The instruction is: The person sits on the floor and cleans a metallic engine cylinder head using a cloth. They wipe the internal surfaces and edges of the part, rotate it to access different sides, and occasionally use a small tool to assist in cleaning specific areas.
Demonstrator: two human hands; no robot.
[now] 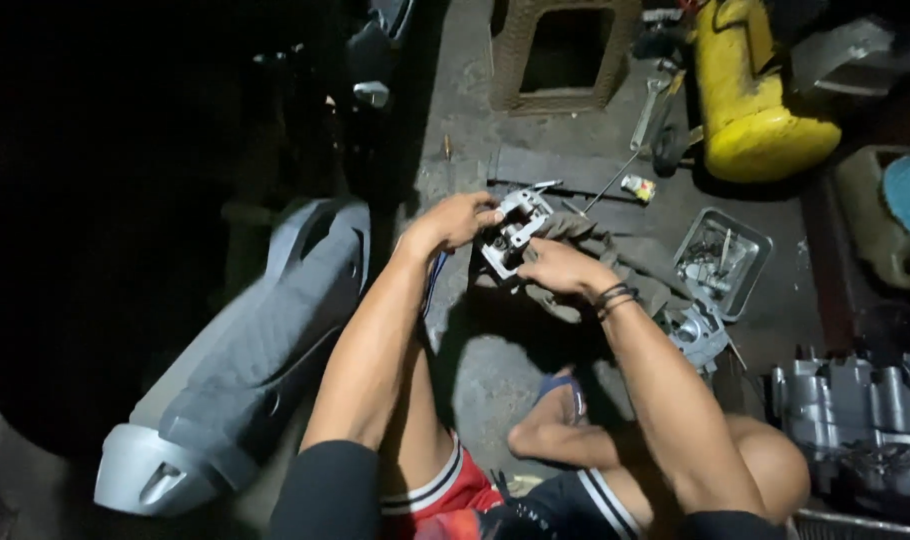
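While the person squats on the concrete floor [495,360], both hands are wrapped around a small grey metal engine part [513,230], held up just above a dirty grey rag [615,265] spread on the ground. The left hand [458,220] grips the part's upper left edge with the fingers curled over the top, and the right hand [560,268] clamps it from the lower right side, so neither one is loose. That right wrist has a couple of dark bands on it.

Stuff around it: a square metal tray [750,240] full of small bits sits to the right of the rag, and another grey casting [697,335] lies just below the tray, close to the right forearm. Further right there's a bigger engine block [855,410] at the frame edge. Up top you can see a yellow cylinder thing [750,100] lying on its side, a woven brown stool [560,50], and a long thin rod [610,180] running toward the part. Off to the left, a grey scooter body panel [235,370] lies on the floor, near the left arm. Left side is too dark to make out much else.
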